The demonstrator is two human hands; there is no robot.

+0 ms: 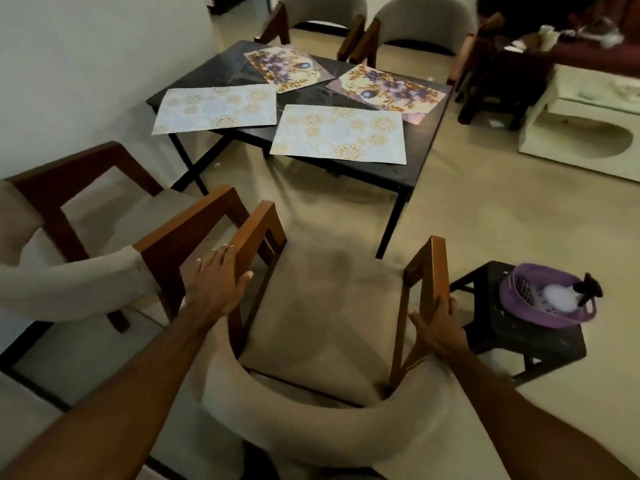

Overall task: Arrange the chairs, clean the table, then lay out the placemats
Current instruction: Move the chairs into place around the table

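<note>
Chair [322, 306] with wooden arms and a beige seat stands just short of the dark table [420, 161], its open front facing the near edge. A person stands behind its curved back. Left hand [216, 285] grasps the chair's left armrest; right hand [438, 323] clasps the right armrest near its rear post. A second chair [104, 216] sits to the table's near left, beside the held one, and two more [349, 19] wait along the far side. Four placemats [339, 135] lie loosely on the table, two pale with gold medallions nearer, two purple-flowered farther, none squared up. To the near right of the table a black stool [519, 327] holds a purple basket [550, 296] with a spray bottle inside. This looks like the chair-arranging step; next, the chair likely needs sliding straight forward under the table edge, kept clear of the neighbouring chair
</note>
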